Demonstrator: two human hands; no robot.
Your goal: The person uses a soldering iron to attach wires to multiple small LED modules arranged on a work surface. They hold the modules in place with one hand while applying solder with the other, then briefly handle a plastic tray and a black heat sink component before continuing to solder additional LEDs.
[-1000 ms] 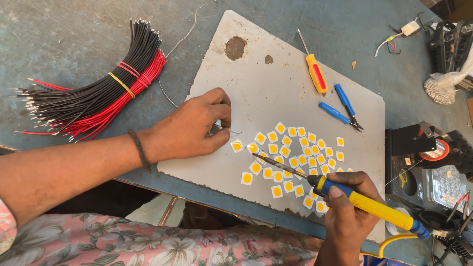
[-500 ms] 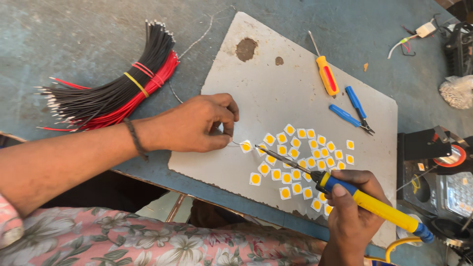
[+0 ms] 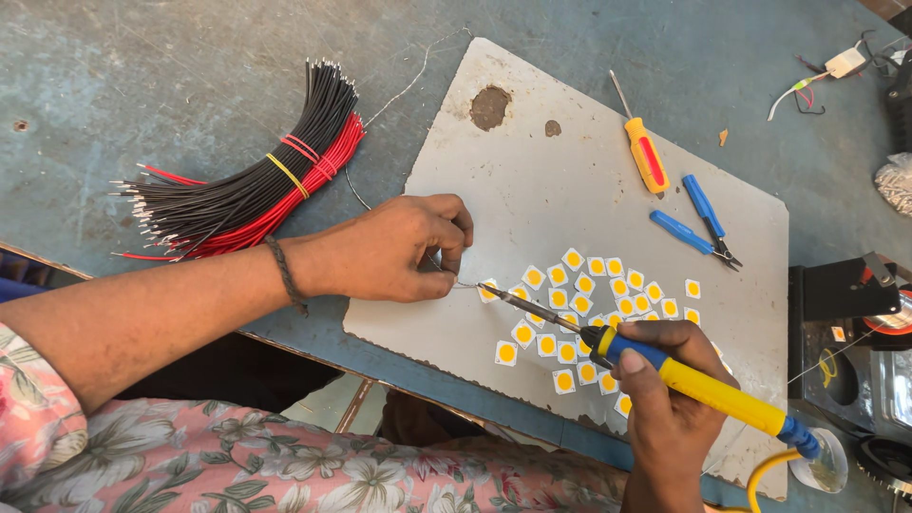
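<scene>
My right hand (image 3: 670, 404) has its grip closed around the yellow-and-blue soldering iron (image 3: 689, 380), held like a pen near the blue collar; my left hand (image 3: 394, 249) pinches a thin solder wire (image 3: 463, 284) between thumb and fingers, that grip narrow and shut on the wire. The iron's tip meets the wire end at 1 small yellow LED chip (image 3: 488, 290), the leftmost of the cluster of chips (image 3: 594, 304) on the grey board (image 3: 570, 190), which lies on the table (image 3: 142, 76). To do this well, I judge I should rest both wrists, touch tip and wire to the pad together, and feed only a little solder; the chip is loose, so a sideways push could slide it. The iron's long axis runs diagonally; its tip points up-left toward my left hand, its cord end down-right toward the table's edge.
</scene>
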